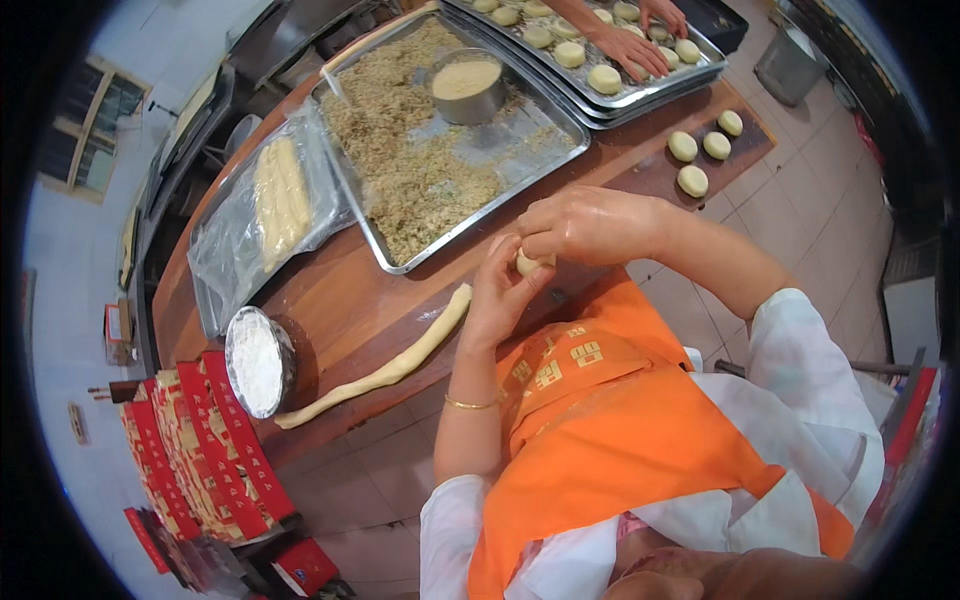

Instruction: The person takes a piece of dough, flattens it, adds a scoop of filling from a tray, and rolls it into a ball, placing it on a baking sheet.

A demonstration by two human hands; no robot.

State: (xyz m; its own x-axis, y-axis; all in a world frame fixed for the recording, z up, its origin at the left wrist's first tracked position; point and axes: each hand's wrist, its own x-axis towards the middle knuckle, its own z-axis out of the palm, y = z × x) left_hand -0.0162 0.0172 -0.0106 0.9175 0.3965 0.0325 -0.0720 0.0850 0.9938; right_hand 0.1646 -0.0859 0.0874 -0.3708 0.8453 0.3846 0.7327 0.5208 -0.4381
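Note:
My left hand is closed around a small pale dough ball at the table's near edge. Against the top of the same ball my right hand presses with curled fingers; its fingertips are partly hidden. A long rope of yellow dough lies on the wooden table beside my left wrist. Beyond my hands, a metal tray holds loose brown crumbly filling. In that tray stands a round metal container with fine tan contents.
At left are a bowl of white flour and a plastic-covered tray with dough strips. Several dough rounds sit at the right corner. A co-worker's hands touch rounds on stacked trays. Red packaging stands lower left.

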